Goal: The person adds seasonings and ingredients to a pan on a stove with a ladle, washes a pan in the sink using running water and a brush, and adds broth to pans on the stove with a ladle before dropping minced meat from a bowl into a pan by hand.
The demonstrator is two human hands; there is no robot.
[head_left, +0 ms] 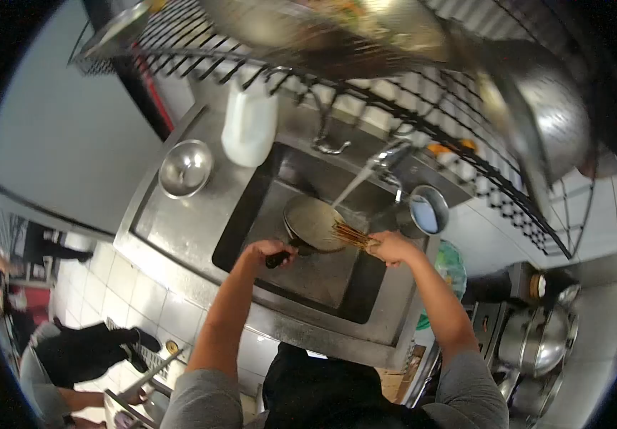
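My left hand [274, 252] is closed round the black handle of a round pan [313, 220], which I hold tilted inside the steel sink [272, 207]. Water runs from the faucet [392, 156] down to the pan's far edge. In my right hand [393, 249] is a bundle brush of thin brown sticks [350, 234], its tips at the right side of the pan. Whether the tips touch the pan's surface cannot be made out.
A steel bowl [186, 169] and a white jug [250, 127] stand left of the sink. A metal container [428, 209] is at its right. Overhead hangs a wire rack [365, 96] with pans. Two people are at the lower left; steel pots [534, 339] stand at the right.
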